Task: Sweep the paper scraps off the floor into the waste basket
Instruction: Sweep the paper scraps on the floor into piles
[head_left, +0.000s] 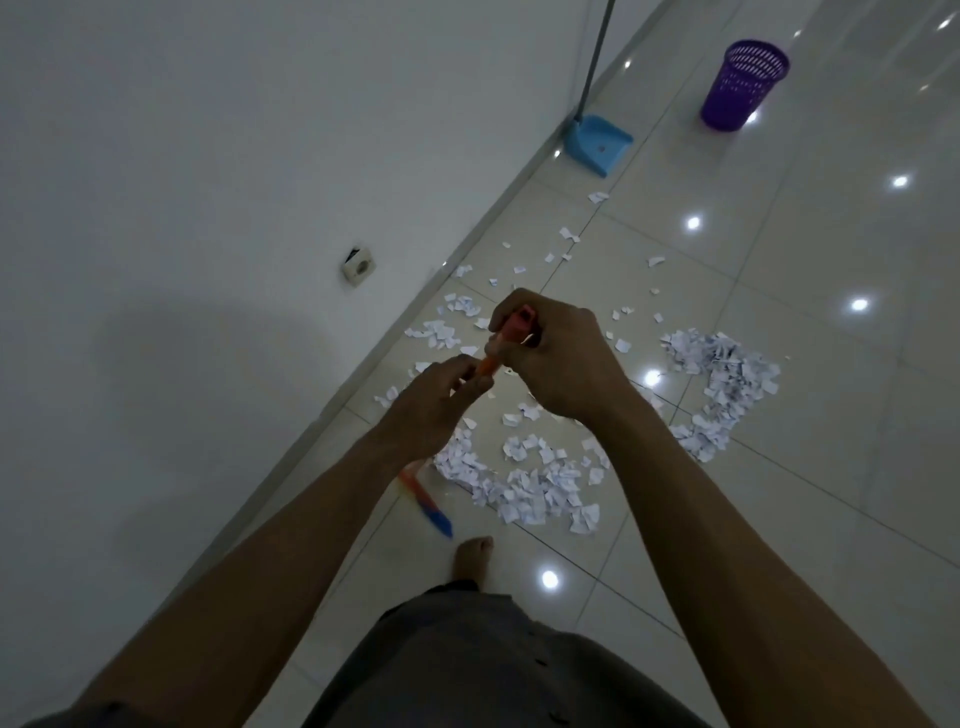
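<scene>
Both hands clamped the broom (489, 365): right hand (551, 358) round its top, left hand (430, 410) lower. Scraps (540, 486) lay at twelve o'clock, the basket (744, 85) well apart at one o'clock. A hard stroke could scatter them wider.

No text, label or number is legible.

Person, head view.
- Left hand (431, 410), right hand (556, 358): bare.
- Left forearm (291, 530), right forearm (691, 499): bare along the whole visible length.
- Sleeve (78, 714): dark edge, only just in view at the left upper arm.
- Garment (467, 660): dark grey cloth, loose and creased, with a darker hem. It has a few small dark marks, too dim to identify.
- Foot (470, 558): one showing, bare, toes visible.
</scene>
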